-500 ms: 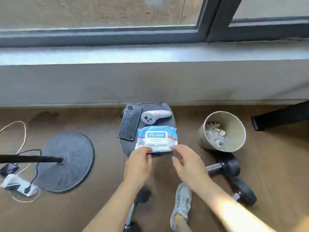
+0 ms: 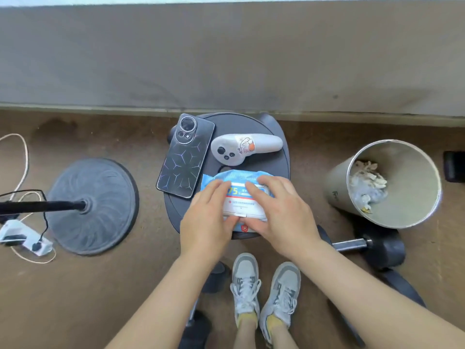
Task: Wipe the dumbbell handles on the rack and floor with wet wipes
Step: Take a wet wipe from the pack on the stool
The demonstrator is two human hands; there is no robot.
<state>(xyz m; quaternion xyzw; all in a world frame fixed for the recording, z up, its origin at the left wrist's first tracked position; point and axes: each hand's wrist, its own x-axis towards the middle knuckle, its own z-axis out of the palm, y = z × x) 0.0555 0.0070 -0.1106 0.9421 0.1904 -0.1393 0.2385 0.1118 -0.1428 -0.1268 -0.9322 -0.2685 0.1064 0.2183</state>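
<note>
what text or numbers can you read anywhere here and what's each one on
"75": large yellow digits on the blue label of the wet wipes pack; the left hand and right hand cover part of it.
Small print below it and the red round mark: too blurred to read.
Sticker on the controller: writing unreadable.
Dark mark on the bin: too small to read.
On the phone: no text seen.

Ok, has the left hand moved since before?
Yes: the left hand slid forward from the near edge of the wipes pack onto its top, closer to the phone.
</note>
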